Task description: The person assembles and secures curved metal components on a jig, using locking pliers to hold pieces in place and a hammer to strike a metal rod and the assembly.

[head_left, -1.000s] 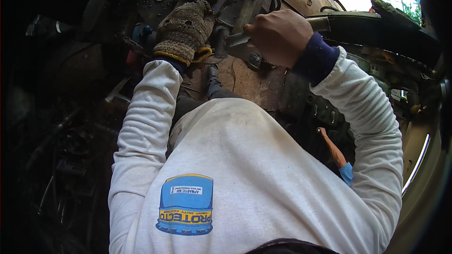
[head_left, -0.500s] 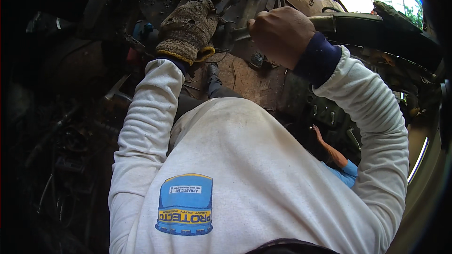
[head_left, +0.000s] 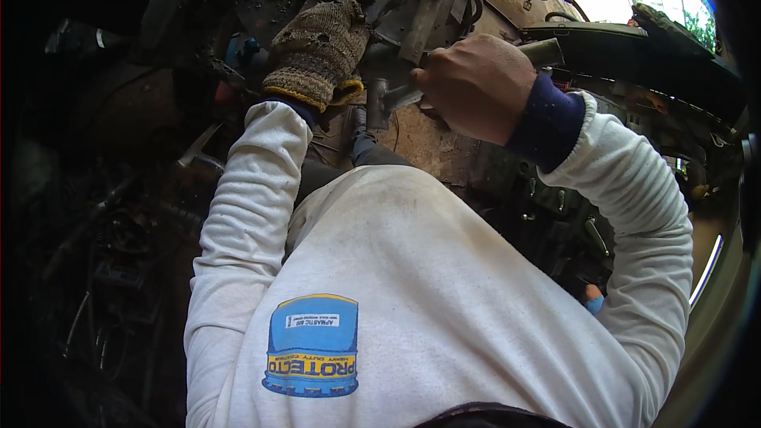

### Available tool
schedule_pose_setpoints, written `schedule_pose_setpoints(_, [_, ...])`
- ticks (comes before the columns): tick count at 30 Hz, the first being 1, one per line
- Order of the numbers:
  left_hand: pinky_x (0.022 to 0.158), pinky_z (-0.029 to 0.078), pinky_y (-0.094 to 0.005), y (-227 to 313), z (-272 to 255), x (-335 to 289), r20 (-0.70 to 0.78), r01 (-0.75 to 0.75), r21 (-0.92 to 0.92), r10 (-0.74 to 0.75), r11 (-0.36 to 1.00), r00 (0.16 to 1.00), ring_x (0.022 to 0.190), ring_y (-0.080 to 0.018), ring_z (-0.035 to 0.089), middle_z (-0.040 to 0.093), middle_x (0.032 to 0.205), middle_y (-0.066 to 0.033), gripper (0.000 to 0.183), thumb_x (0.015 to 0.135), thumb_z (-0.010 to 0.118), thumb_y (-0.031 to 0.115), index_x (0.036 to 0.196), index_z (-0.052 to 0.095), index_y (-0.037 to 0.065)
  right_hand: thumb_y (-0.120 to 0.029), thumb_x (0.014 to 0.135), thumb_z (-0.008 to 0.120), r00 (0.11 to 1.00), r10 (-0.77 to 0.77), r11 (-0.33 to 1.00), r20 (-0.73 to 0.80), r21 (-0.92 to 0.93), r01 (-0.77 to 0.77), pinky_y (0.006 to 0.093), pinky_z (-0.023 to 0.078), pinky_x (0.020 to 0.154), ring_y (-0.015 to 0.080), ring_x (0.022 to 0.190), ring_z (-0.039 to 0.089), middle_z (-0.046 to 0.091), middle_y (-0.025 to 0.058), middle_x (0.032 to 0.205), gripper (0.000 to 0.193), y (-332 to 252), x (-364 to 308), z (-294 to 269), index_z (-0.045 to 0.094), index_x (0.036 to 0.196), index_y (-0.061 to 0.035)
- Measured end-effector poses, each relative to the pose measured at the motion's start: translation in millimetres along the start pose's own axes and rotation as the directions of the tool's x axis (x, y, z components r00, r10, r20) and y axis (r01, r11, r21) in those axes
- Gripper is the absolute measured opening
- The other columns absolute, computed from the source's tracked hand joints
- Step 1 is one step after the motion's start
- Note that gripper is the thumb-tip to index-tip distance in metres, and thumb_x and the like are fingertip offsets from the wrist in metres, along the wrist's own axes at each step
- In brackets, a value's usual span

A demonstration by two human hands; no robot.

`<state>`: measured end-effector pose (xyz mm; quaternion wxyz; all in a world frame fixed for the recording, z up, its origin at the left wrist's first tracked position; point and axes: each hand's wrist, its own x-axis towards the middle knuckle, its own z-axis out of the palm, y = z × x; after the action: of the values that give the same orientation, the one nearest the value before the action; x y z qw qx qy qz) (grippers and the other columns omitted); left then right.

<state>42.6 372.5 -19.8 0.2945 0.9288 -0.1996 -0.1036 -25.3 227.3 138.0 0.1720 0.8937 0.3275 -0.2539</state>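
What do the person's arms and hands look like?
The left hand wears a speckled brown knitted glove with a yellow edge and dark worn patches. The right hand is bare. Both sleeves are white and wrinkled, ending in navy cuffs.

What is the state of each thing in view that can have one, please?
Left hand: gloved; its grip is hidden.
Right hand: closed on the hammer.
Hammer: gripped, head toward the left hand.
Glove: worn, apparently torn.
Shirt: worn, stained.
Sleeves: wrinkled.
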Motion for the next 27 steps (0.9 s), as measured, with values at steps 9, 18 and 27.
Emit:
schedule_pose_setpoints(9, [0.089, 0.051, -0.0470, -1, 1, 0, -0.044, 0.007, -0.011, -0.008, 1.000, 0.999, 0.105, -0.0335, 0.062, 0.065, 0.111, -0.0115, 0.027, 0.090, 0.058, 0.039, 0.112, 0.064, 0.025, -0.019, 0.086, 0.064, 0.997, 0.033, 0.995, -0.068, -0.092, -0.039, 0.0335, 0.053, 0.053, 0.0235, 0.061, 0.066, 0.065, 0.0070, 0.066, 0.013, 3, 0, 7, 0.070, 0.093, -0.0096])
schedule_pose_setpoints(18, [0.088, 0.051, -0.0477, 1, 7, -2, -0.068, -0.037, -0.002, 0.037, 0.999, 0.997, 0.105, -0.0344, 0.062, 0.065, 0.110, -0.0123, 0.027, 0.090, 0.057, 0.040, 0.111, 0.065, 0.024, -0.023, 0.085, 0.067, 0.994, 0.108, 0.994, 0.001, -0.029, -0.108, 0.0343, 0.052, 0.052, 0.0222, 0.062, 0.067, 0.065, 0.0072, 0.067, 0.016, 16, 4, 11, 0.069, 0.093, -0.0088])
schedule_pose_setpoints(27, [0.088, 0.051, -0.0482, -2, -8, -4, -0.071, -0.027, -0.033, 0.025, 0.999, 0.997, 0.104, -0.0351, 0.062, 0.066, 0.109, -0.0128, 0.027, 0.090, 0.056, 0.040, 0.109, 0.065, 0.023, -0.023, 0.086, 0.067, 0.989, 0.142, 0.982, 0.048, 0.121, -0.147, 0.0346, 0.051, 0.051, 0.0223, 0.061, 0.066, 0.063, 0.0085, 0.065, 0.022, 28, 6, 11, 0.068, 0.101, -0.0074])
